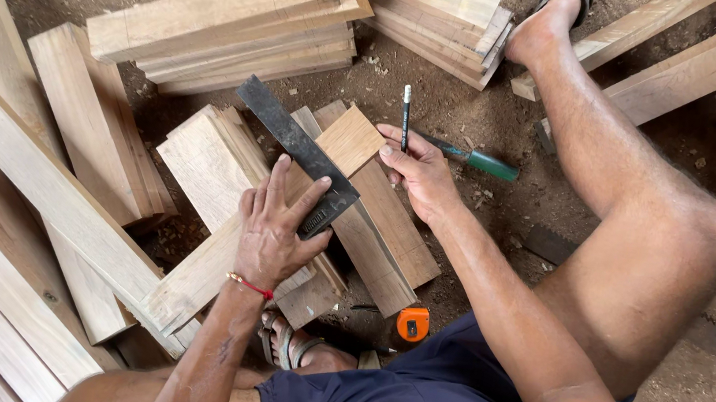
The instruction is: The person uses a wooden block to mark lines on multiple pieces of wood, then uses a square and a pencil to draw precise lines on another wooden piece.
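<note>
Hands work over a short wooden board (364, 206) that lies slanted across a pile of planks (211, 168) on the dirt floor. The left hand (275, 228) presses flat, fingers spread, on the dark metal square (297, 146) — not clenched round it, just pinning its stock against the board's edge, the blade running up and away from the palm. The right hand (419, 172) pinches a pencil (404, 117) upright between thumb and fingers, resting at the board's far edge, just across from the square. Beyond that hand lies a green-handled chisel (477, 160); below the board, near the person's lap, an orange tape measure (412, 324).
</note>
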